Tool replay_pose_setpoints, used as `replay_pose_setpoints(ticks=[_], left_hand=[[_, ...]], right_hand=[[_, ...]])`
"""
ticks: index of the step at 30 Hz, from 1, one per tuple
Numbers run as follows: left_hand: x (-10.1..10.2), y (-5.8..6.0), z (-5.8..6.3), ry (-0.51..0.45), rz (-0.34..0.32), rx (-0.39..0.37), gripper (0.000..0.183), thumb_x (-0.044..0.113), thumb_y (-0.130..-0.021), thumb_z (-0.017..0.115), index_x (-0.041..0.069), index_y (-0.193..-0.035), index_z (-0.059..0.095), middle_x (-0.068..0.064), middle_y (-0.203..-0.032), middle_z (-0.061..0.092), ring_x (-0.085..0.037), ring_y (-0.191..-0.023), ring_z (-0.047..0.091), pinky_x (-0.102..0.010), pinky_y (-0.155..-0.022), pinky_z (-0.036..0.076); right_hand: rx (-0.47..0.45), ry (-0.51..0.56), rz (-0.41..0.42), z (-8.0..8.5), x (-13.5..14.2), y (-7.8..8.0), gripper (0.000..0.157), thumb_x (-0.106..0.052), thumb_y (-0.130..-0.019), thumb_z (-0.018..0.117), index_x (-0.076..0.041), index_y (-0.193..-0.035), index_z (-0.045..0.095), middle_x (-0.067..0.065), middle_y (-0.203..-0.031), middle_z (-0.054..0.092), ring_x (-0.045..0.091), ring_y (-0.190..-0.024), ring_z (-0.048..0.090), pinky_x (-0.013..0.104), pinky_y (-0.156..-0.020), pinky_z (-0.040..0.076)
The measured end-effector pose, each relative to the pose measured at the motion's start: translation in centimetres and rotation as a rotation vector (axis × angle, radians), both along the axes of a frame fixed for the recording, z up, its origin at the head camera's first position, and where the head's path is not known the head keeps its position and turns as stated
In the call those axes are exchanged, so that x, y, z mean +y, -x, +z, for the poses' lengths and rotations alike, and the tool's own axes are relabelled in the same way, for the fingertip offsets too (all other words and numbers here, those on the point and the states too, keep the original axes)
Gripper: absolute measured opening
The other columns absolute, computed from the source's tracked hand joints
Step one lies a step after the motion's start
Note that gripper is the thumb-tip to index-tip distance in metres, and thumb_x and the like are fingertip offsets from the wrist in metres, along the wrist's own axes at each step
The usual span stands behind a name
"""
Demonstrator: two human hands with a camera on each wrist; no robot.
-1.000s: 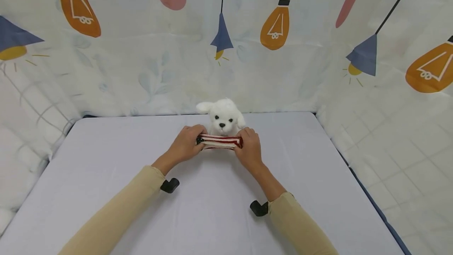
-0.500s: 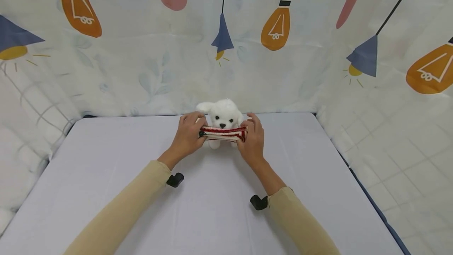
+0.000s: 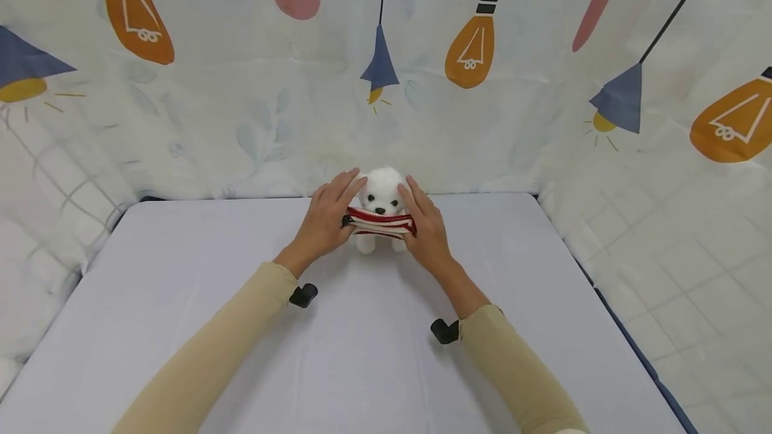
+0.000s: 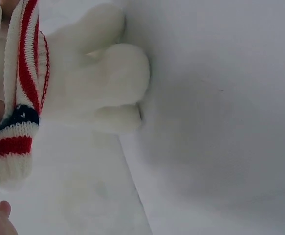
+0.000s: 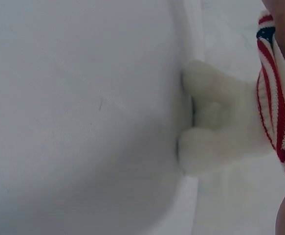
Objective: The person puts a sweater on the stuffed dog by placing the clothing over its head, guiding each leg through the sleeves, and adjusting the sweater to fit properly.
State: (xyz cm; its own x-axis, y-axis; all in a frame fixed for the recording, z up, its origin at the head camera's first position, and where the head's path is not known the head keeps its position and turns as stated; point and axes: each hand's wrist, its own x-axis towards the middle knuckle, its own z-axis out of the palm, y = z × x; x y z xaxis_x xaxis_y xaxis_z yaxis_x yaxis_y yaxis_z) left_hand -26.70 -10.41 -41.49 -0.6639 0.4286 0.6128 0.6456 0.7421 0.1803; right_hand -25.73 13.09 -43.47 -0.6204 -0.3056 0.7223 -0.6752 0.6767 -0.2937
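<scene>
A white plush dog (image 3: 384,184) with dark eyes and nose stands upright near the back of the table, facing me. Across its front, just below the nose, stretches a small knitted dog sweater (image 3: 381,222) in red and white stripes with navy patches. My left hand (image 3: 324,221) holds one end of the sweater, fingers reaching up beside the dog's head. On the other side my right hand (image 3: 429,228) holds the opposite end in the same way. Both wrist views show the knit (image 4: 27,68) around the dog's upper body, its white legs (image 5: 201,149) below the hem.
A white cloth covers the table (image 3: 356,353). Behind it hangs a pale curtain (image 3: 289,119) printed with bulbs and lamps, close at the dog's back. A black wrist-camera piece (image 3: 303,295) sticks out at the left cuff, another (image 3: 445,331) at the right.
Both hands have moved up and away from me with the sweater, from in front of the dog onto its upper body. The fingers have straightened along the sides of its head.
</scene>
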Motion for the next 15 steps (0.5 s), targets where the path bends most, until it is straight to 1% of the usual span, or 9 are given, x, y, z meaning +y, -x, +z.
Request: replay_pose_setpoints(ticks=[3,7,10,15], left_hand=[[0.11,0.21,0.18,0.009,-0.02,-0.032,0.095,0.01,-0.074,0.081,0.02,-0.152,0.028,-0.007,-0.159,0.026,-0.031,-0.144,0.03,-0.055,-0.108,0.032],[0.35,0.3,0.39,0.016,-0.049,-0.082,0.097,0.007,-0.075,0.081,0.022,-0.153,0.026,-0.006,-0.16,0.026,-0.03,-0.143,0.032,-0.055,-0.108,0.033],[0.55,0.22,0.47,0.012,-0.061,-0.109,0.094,0.005,-0.075,0.08,0.022,-0.152,0.028,-0.006,-0.157,0.031,-0.028,-0.14,0.035,-0.055,-0.107,0.033],[0.78,0.13,0.66,-0.034,-0.06,-0.129,0.086,-0.001,-0.076,0.077,0.021,-0.149,0.036,-0.007,-0.152,0.039,-0.029,-0.137,0.039,-0.056,-0.107,0.034]], right_hand=[[-0.003,-0.027,0.025,0.15,0.12,0.17,0.075,0.008,-0.083,0.064,-0.014,-0.149,0.037,0.007,-0.158,0.031,0.024,-0.142,0.036,0.047,-0.11,0.037],[-0.017,-0.04,0.05,0.17,0.17,0.41,0.079,0.015,-0.079,0.06,-0.013,-0.149,0.037,0.008,-0.158,0.031,0.026,-0.142,0.035,0.046,-0.112,0.036],[-0.062,-0.028,0.067,0.13,0.14,0.53,0.081,0.019,-0.079,0.056,-0.014,-0.15,0.037,0.005,-0.159,0.03,0.024,-0.143,0.035,0.044,-0.113,0.035],[-0.154,0.022,0.086,0.3,-0.01,0.61,0.082,0.022,-0.079,0.053,-0.019,-0.148,0.038,-0.001,-0.159,0.029,0.019,-0.143,0.033,0.04,-0.114,0.034]])
